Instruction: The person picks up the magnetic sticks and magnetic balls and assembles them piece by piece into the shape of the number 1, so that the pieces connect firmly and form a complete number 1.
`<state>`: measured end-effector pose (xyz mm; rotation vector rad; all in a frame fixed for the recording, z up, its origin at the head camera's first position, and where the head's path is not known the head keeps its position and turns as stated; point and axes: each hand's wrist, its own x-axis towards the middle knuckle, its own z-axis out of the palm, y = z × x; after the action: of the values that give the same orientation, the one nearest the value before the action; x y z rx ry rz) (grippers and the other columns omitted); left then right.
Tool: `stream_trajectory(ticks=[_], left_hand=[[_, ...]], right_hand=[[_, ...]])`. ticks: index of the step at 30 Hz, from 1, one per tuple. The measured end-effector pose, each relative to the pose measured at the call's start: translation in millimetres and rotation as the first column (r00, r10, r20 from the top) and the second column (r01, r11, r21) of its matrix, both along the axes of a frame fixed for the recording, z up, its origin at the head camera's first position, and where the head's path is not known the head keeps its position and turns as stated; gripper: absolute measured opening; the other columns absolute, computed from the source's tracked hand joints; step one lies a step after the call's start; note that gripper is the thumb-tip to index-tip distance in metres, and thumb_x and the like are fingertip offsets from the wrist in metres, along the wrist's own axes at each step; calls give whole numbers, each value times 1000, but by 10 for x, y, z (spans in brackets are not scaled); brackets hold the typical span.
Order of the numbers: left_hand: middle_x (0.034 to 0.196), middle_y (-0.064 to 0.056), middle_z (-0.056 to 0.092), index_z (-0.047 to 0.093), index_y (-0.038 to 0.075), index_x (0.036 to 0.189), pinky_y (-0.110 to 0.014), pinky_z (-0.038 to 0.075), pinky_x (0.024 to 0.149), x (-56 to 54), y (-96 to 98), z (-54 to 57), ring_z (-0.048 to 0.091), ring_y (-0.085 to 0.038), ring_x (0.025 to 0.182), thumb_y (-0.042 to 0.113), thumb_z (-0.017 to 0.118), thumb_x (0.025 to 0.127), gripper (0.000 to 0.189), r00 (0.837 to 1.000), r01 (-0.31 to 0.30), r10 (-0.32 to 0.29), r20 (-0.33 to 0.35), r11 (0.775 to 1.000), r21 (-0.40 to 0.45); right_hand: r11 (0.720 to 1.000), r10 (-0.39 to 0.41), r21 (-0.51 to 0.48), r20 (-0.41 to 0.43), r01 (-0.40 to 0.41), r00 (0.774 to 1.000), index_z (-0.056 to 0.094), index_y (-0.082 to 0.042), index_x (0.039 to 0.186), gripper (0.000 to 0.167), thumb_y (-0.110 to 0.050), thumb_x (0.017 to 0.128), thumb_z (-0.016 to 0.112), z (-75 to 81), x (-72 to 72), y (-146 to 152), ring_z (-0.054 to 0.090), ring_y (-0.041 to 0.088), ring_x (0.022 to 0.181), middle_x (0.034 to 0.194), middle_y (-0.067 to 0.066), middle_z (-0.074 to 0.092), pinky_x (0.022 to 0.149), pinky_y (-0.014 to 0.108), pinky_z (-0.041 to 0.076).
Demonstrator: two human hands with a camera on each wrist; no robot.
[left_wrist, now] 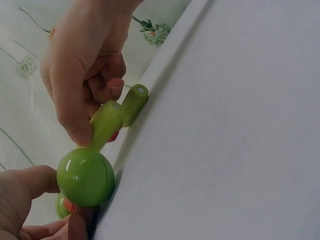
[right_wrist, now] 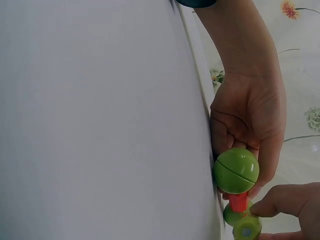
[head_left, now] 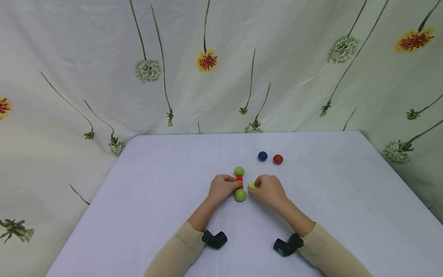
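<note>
A red rod (head_left: 239,177) joins two green balls on the table, one at the far end (head_left: 238,171) and one at the near end (head_left: 240,195). My left hand (head_left: 222,187) pinches the red rod from the left, between the balls. On the right, my right hand (head_left: 271,190) holds a yellow-green rod (head_left: 252,186) between thumb and finger. That rod shows a round metal-coloured spot on its end (right_wrist: 246,231). In the left wrist view its lower end is at the near green ball (left_wrist: 85,177); contact is unclear. A second yellow-green rod (left_wrist: 135,104) appears beside it; whether it is held cannot be told.
A dark blue ball (head_left: 262,156) and a red ball (head_left: 278,159) sit beyond my right hand on the white table (head_left: 155,184). A flowered cloth (head_left: 228,92) hangs behind the table's far edge. Black wrist devices (head_left: 215,239) are worn on both forearms.
</note>
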<state>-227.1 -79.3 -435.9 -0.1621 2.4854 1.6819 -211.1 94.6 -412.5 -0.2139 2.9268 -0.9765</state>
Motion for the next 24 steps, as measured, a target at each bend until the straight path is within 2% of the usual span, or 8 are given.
stream_trajectory(ticks=[4, 11, 14, 19, 24], left_hand=[[77, -3, 67, 73, -1, 93, -22, 48, 60, -15, 2, -2, 59, -10, 67, 23, 77, 81, 27, 1000, -3, 3, -7, 1000, -12], [80, -4, 68, 72, -1, 93, -23, 50, 62, -60, 3, -35, 60, -12, 69, 24, 77, 82, 27, 1000, -13, 13, -4, 1000, -21], [81, -4, 68, 71, -1, 94, -24, 50, 62, -87, 5, -48, 61, -12, 70, 24, 77, 82, 28, 1000, -23, 23, -4, 1000, -13], [83, -6, 68, 71, -2, 96, -24, 51, 65, -125, 13, -42, 62, -13, 72, 24, 77, 83, 29, 999, -47, 46, 8, 999, 17], [85, -7, 68, 70, -3, 98, -24, 52, 65, -155, 22, -35, 62, -14, 72, 25, 76, 85, 31, 998, -57, 56, 16, 998, 32]], right_hand=[[989, -29, -147, 20, 32, 999, 71, 0, 85, 20, -19, 80, 77, -9, 47, 19, 56, 15, 63, 70, 2, 65, 57, 26, 48], [939, -35, -338, 103, 68, 994, 69, 0, 84, 14, -13, 82, 74, -66, 139, 14, 56, 13, 54, 65, 2, 64, 52, 23, 45], [923, -26, -378, 122, 70, 992, 69, 1, 84, 13, -12, 82, 72, -75, 178, 6, 57, 13, 54, 66, 2, 65, 52, 23, 45], [891, 27, -449, 207, 70, 978, 69, 2, 88, 15, -12, 84, 70, -110, 208, 1, 59, 14, 53, 67, 3, 66, 52, 23, 45], [874, 71, -482, 262, 67, 963, 69, 3, 93, 19, -15, 87, 69, -163, 215, -1, 62, 15, 52, 67, 4, 67, 48, 23, 43]])
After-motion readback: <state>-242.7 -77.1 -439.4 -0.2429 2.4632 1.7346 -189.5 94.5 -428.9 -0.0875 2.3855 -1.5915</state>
